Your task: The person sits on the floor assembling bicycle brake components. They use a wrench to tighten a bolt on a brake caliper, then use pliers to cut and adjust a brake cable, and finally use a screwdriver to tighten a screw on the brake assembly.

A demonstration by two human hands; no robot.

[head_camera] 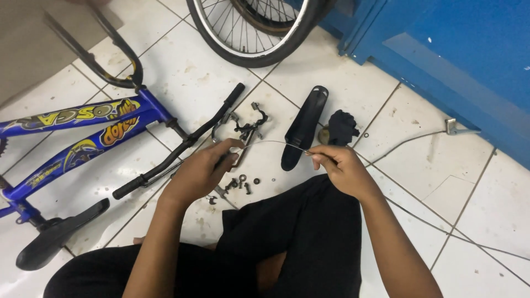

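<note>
The person sits on the tiled floor (pixel 486 221) with both hands pinched on a thin cable (pixel 270 142) that arcs between them: left hand (pixel 201 168) closed on one end, right hand (pixel 337 165) clamped on the other. It looks like threading work; the next move likely needs steady, fine aim. Loose bolts (pixel 243 184) lie near; no containers show.
</note>
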